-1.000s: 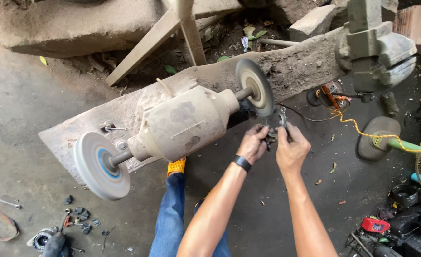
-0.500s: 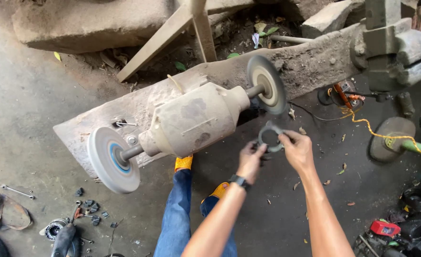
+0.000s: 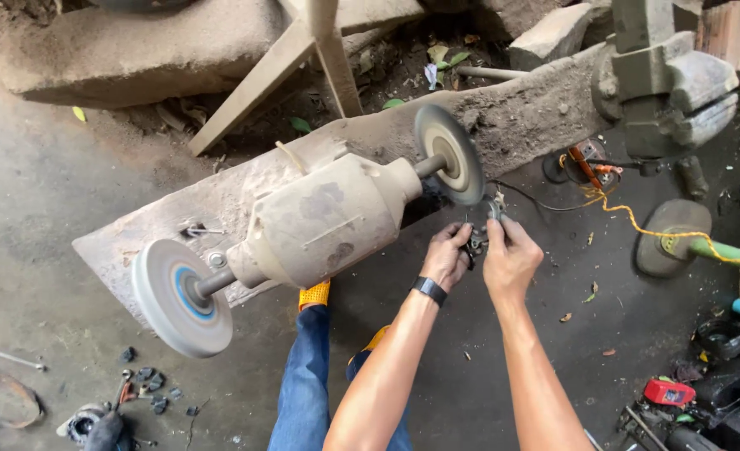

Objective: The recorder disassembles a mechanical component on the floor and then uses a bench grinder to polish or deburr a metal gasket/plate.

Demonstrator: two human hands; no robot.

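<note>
Dark metal ring part [image 3: 478,238], small, grimy; both hands' grip closed on it.

Beige grinder body [image 3: 324,221], grey wheel [image 3: 182,298] with blue ring, black wristband [image 3: 429,291], blue jeans [image 3: 303,384]

The bench grinder [image 3: 324,221] blocks the way above both hands, its right wheel [image 3: 451,153] just over them; open concrete floor [image 3: 620,317] lies right of it.
</note>
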